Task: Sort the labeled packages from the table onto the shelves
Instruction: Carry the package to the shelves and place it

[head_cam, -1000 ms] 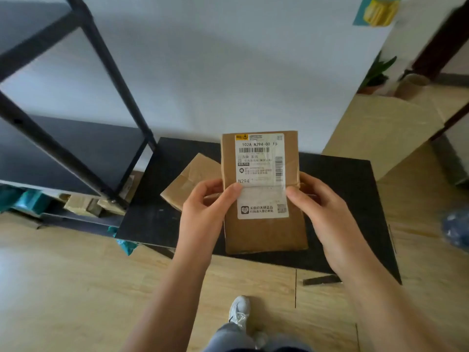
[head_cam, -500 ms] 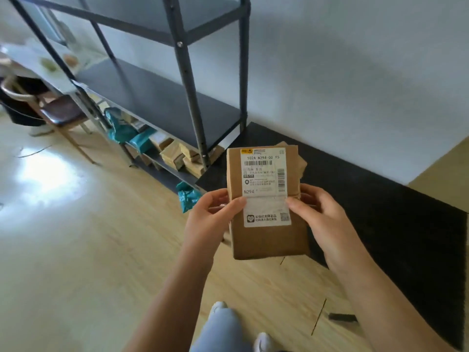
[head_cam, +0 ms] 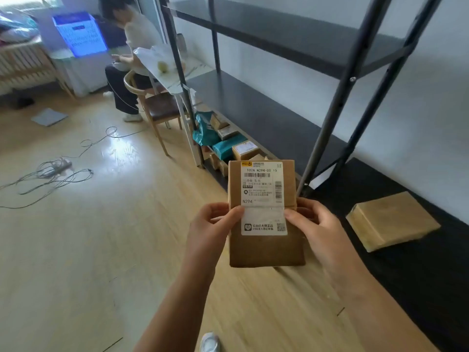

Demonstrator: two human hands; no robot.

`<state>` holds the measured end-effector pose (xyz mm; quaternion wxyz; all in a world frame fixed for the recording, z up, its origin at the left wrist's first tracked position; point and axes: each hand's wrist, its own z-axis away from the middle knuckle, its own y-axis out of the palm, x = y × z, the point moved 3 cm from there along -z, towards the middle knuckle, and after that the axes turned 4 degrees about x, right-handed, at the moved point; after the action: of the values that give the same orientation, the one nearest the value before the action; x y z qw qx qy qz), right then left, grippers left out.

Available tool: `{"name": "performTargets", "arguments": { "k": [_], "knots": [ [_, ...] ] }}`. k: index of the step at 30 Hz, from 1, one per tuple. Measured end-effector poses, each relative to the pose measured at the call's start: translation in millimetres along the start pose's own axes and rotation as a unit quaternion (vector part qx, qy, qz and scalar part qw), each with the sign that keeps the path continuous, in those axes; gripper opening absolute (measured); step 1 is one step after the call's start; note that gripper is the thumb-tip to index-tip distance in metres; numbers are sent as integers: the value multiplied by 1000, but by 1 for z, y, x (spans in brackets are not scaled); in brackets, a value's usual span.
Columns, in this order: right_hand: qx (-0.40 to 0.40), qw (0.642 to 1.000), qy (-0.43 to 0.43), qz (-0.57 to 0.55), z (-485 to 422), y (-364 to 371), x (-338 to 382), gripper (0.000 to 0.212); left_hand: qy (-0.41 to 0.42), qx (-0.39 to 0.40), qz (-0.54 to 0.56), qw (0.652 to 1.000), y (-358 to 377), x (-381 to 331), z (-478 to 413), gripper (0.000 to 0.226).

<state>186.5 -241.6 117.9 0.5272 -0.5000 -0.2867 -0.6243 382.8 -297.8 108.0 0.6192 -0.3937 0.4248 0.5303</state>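
Note:
I hold a brown cardboard package (head_cam: 265,247) upright in front of me, its white shipping label facing me and reading N294. My left hand (head_cam: 210,229) grips its left edge and my right hand (head_cam: 317,224) grips its right edge. Behind it rises the black metal shelf unit (head_cam: 266,115) with bare dark boards. Several brown and teal parcels (head_cam: 233,146) lie on its lowest level. A second brown package (head_cam: 390,219) rests flat on the low black table (head_cam: 431,275) to my right.
A person sits on a wooden chair (head_cam: 154,107) at a white table beyond the shelf's far end. Cables (head_cam: 55,168) sprawl over the wooden floor at the left. A blue crate (head_cam: 81,34) stands at the back. My shoe (head_cam: 209,342) shows at the bottom.
My view has swung left from the black table toward the shelf unit and the room. Both hands keep the same grip on the labelled package.

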Motion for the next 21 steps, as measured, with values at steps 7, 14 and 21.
{"name": "performTargets", "arguments": {
  "k": [7, 14, 21],
  "knots": [
    [3, 1000, 14, -20, -54, 133, 32, 45, 4, -29, -28, 999, -119, -16, -72, 38],
    [17, 1000, -4, -25, -111, 207, 66, 32, 23, -33, -50, 998, -182, -38, -142, 39],
    [27, 999, -17, -5, -210, 242, 101, 33, 38, -31, -67, 997, -200, -60, -243, 44]
  ]
}}
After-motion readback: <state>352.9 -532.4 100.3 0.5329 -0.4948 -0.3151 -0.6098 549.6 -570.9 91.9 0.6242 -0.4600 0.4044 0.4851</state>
